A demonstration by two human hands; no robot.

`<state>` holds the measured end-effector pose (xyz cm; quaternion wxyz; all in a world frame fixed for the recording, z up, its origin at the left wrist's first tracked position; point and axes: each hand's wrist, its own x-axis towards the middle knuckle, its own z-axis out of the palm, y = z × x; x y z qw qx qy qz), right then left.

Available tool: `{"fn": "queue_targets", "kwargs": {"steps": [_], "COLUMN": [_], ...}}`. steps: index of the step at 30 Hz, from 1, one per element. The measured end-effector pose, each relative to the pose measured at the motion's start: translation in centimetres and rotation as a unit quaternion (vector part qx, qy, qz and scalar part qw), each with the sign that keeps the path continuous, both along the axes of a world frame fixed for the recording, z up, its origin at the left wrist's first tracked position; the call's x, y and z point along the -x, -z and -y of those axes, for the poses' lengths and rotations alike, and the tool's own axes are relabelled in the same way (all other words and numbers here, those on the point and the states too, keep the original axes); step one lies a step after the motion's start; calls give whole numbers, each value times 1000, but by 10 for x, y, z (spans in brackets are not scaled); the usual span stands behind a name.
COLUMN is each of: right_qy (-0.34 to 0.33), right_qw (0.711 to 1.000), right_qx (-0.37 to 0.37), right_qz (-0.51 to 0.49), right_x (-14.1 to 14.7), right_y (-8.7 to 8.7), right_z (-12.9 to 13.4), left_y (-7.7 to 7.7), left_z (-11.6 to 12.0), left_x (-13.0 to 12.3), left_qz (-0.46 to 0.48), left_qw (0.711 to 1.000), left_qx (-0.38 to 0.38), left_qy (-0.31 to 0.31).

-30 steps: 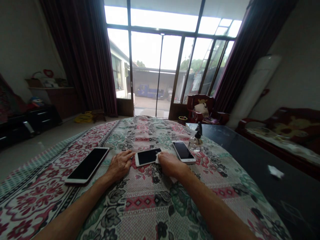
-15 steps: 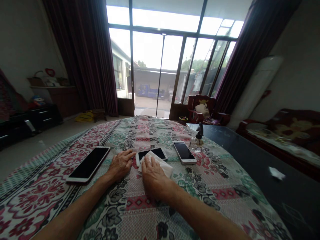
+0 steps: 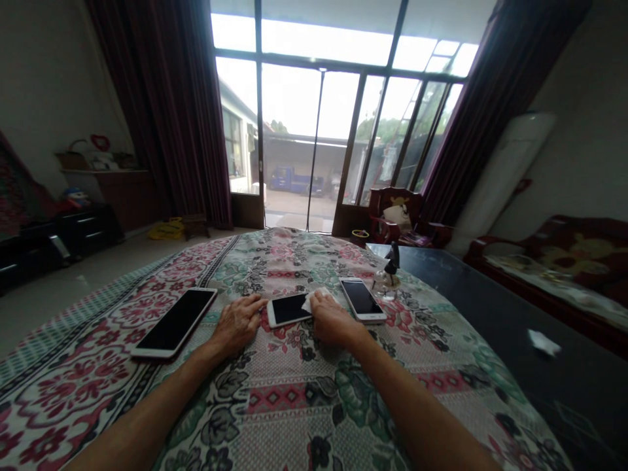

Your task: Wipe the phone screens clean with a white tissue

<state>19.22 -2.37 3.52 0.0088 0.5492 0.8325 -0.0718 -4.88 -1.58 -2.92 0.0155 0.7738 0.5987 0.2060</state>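
A white smartphone [image 3: 289,309] with a dark screen lies in the middle of the table. My left hand [image 3: 239,320] rests on the tablecloth, fingers loosely extended, its fingertips at the phone's left edge. Over the phone's right end, my right hand [image 3: 335,320] presses a white tissue [image 3: 309,302]. Most of the tissue and that end of the phone are hidden under the fingers. Right of that hand lies a second white smartphone [image 3: 363,299]. A larger phone or small tablet [image 3: 175,324] with a dark screen lies left of my left hand.
A clear spray bottle [image 3: 387,278] with a black nozzle stands beyond the right-hand phone. The patterned tablecloth [image 3: 275,399] covers the round table. A dark table [image 3: 490,314] adjoins on the right, with a crumpled white piece [image 3: 543,342] on it.
My right hand has slid with the tissue from the phone's left and middle part to its right end, baring the screen's left side. The left hand has stayed in place.
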Motion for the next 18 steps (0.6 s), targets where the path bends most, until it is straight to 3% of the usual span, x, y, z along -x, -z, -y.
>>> {"fn": "queue_targets", "kwargs": {"steps": [5,12,18], "right_qy": [19,-139,-173], "right_qw": [1000,990,982], "right_qx": [-14,-6,-15], "right_qz": [6,-26,-76], "right_x": [11,49,44], "right_y": [8,17,18], "right_z": [6,37,28], "left_y": [0,1,-1], "left_z": [0,-1,0], "left_x": [-1,-1,-1], "left_qz": [1,2,-3], "left_qw": [1000,1000,1000], "left_qx": [-3,-6,0], "left_qy": [-5,-8,-7]}}
